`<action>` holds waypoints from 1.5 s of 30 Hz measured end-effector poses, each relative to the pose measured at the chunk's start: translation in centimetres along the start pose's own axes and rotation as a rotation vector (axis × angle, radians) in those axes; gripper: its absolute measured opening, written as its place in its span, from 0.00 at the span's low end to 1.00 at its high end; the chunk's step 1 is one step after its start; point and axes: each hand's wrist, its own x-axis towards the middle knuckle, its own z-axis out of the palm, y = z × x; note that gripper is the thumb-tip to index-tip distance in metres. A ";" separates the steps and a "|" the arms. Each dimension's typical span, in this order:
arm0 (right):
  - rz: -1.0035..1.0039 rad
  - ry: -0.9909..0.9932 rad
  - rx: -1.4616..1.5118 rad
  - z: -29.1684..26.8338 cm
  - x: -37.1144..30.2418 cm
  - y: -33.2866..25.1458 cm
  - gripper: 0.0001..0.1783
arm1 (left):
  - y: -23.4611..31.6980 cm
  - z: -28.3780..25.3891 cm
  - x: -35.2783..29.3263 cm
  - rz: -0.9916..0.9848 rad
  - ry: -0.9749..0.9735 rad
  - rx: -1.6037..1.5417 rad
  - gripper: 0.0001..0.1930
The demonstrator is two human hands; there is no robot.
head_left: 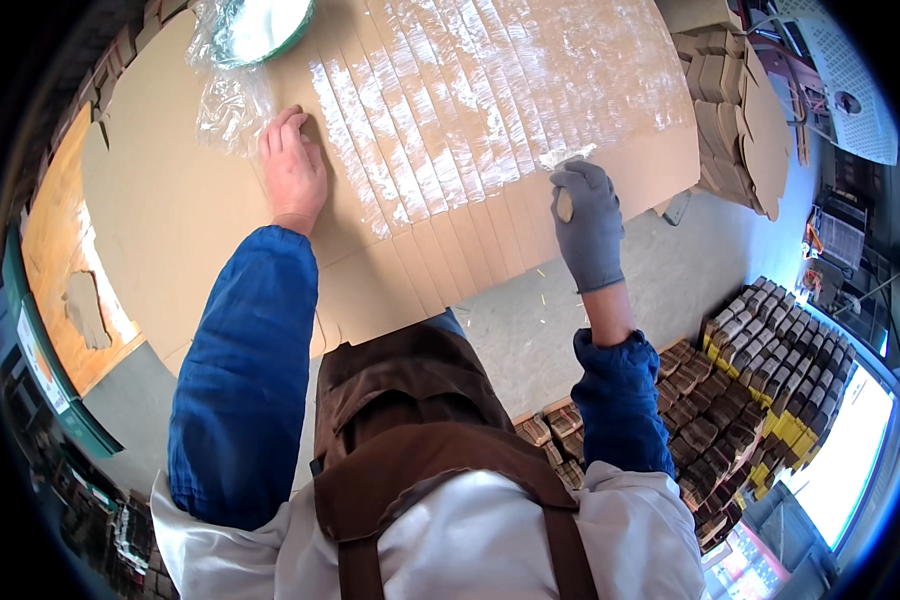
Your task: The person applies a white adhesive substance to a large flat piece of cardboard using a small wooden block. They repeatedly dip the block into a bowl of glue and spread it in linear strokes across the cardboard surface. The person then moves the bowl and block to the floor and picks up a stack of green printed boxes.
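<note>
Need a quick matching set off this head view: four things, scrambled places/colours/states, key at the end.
Column 1
1. Left hand
2. Right hand
3. Bowl
4. Apron

Column 2
A. Brown, worn over a white top
B. Gloved in grey, fingers curled
C. Green-rimmed, cut off by the picture's top edge
D. Bare, on the cardboard

Pairs: 1-D, 2-B, 3-C, 4-A

Grey floor [530,345], bluish toward right; bright opening [850,460] lower right.
</note>
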 end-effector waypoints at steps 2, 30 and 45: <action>-0.097 0.011 0.041 -0.8 -0.6 -1.8 0.10 | 0.1 0.0 -0.2 0.006 -0.003 0.001 0.18; -0.275 -0.083 0.236 4.4 2.7 -12.1 0.10 | 0.3 -0.3 -0.1 -0.009 0.007 0.011 0.18; -0.296 0.016 0.173 6.3 7.0 -12.5 0.06 | 0.3 -0.2 0.3 -0.018 0.009 0.003 0.18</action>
